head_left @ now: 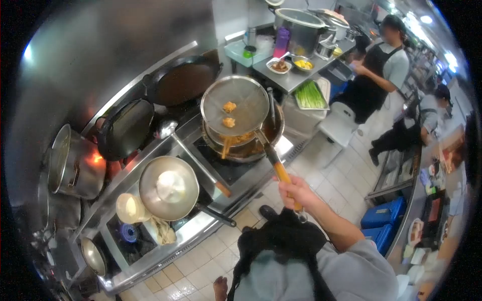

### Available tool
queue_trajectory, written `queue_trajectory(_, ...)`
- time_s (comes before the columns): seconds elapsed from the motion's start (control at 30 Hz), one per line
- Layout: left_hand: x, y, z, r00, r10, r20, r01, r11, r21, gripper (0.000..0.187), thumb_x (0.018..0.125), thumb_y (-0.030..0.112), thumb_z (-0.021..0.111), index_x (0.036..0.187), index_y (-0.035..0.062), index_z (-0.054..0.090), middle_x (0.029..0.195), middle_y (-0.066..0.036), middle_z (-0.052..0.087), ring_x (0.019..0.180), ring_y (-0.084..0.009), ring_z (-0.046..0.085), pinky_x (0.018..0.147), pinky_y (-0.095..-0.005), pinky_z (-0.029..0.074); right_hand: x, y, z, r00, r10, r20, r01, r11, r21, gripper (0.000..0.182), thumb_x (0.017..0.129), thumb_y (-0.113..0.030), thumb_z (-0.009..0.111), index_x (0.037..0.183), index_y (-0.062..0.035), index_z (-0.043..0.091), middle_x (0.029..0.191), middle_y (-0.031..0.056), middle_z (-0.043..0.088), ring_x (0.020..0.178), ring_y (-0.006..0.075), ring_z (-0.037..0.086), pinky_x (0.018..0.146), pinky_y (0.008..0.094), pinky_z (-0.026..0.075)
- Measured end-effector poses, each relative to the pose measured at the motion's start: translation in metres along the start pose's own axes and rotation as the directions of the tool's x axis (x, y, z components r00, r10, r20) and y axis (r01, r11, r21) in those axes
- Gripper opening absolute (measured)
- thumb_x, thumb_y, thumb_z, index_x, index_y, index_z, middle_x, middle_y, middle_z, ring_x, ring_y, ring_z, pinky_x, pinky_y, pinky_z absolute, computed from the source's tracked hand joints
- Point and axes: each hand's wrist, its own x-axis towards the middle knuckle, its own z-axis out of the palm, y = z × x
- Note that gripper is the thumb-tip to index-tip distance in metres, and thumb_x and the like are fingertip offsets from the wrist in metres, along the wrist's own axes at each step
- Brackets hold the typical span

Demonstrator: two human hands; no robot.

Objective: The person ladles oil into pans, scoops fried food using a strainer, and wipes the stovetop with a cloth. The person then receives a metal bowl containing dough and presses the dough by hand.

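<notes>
My right hand [296,192] is wrapped round the yellow handle of a large round mesh strainer [246,103]. Two small browned pieces of food [229,114] lie in its mesh. Beneath the strainer sits a wide pan [276,128] with more browned food in it, and a pair of wooden sticks [227,148] shows at the strainer's lower edge. Low in the view, beside the apron, hangs my left hand [220,288], only partly visible; its fingers are too small and unclear to read, and it touches nothing that I can see.
On the stove stand a steel frying pan [169,188], a long ladle [196,155], a white tub [131,208], dark woks [183,80] and a pot [75,163]. Behind are green vegetables on a tray [311,95] and a stool [339,125]. Two people [384,65] stand at right.
</notes>
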Motion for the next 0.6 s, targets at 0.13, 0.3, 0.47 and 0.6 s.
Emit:
queue_trajectory(0.13,0.028,0.006,0.010,0.995,0.049,0.089,-0.075,0.942,0.328,0.043,0.082,0.020,0.064,0.111,-0.0110,0.061,0.107,-0.023,0.067,0.100,-0.0294,0.064,0.087,-0.0360,0.049,-0.010,-0.005,-0.016,1.000,-0.015,-0.022,0.015,1.000,0.019,0.035,0.094,-0.011,0.052,0.127,-0.0015,0.044,0.062,-0.0001,0.045,0.041,0.0090,0.041,0.037,0.0256,0.033)
queue_trajectory(0.3,0.031,0.024,0.036,0.996,0.075,0.053,-0.088,0.943,0.322,0.044,0.082,0.024,0.064,0.112,-0.0082,0.062,0.108,-0.024,0.066,0.103,-0.0344,0.063,0.091,-0.0380,0.048,-0.012,-0.023,-0.050,0.999,0.046,-0.013,-0.047,0.996,-0.080,0.035,0.095,-0.012,0.052,0.127,-0.0009,0.044,0.061,-0.0001,0.045,0.041,0.0091,0.041,0.038,0.0256,0.033)
queue_trajectory(0.47,-0.027,0.100,0.066,0.982,0.187,-0.019,-0.173,0.939,0.298,0.041,0.091,0.022,0.059,0.118,-0.0091,0.058,0.120,-0.025,0.061,0.112,-0.0324,0.058,0.098,-0.0371,0.045,0.005,-0.044,-0.107,0.983,0.136,0.125,-0.123,0.987,-0.104,0.035,0.095,-0.014,0.054,0.127,-0.0028,0.045,0.061,-0.0008,0.044,0.042,0.0089,0.041,0.039,0.0255,0.034)
queue_trajectory(0.6,-0.061,0.112,0.134,0.991,0.122,-0.048,-0.095,0.923,0.372,0.041,0.091,0.022,0.059,0.118,-0.0079,0.059,0.118,-0.025,0.062,0.110,-0.0327,0.059,0.097,-0.0376,0.045,0.027,-0.066,-0.158,0.920,0.237,0.311,-0.200,0.969,-0.146,0.035,0.095,-0.019,0.057,0.127,-0.0075,0.047,0.061,-0.0015,0.043,0.043,0.0084,0.041,0.039,0.0255,0.034)
